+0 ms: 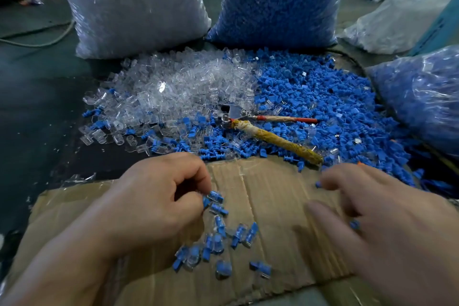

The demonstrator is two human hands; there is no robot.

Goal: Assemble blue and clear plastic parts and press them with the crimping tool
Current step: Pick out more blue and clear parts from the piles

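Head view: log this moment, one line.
left hand: pinching assembled piece | right hand: blurred, grasp unclear | crimping tool: unheld, on blue parts

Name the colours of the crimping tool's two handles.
Crimping tool: one handle red, the other wrapped in yellowish-brown tape; head view.

A flattened cardboard sheet [273, 194] lay on the dark floor [37, 119]. A pale cord [32, 45] curved at far left, and crumpled clear bags [402, 17] sat at far right.

blue parts [323, 97] beside clear parts [173, 87] — brown cardboard [273, 181], a tool [268, 129] with yellow and red handles.
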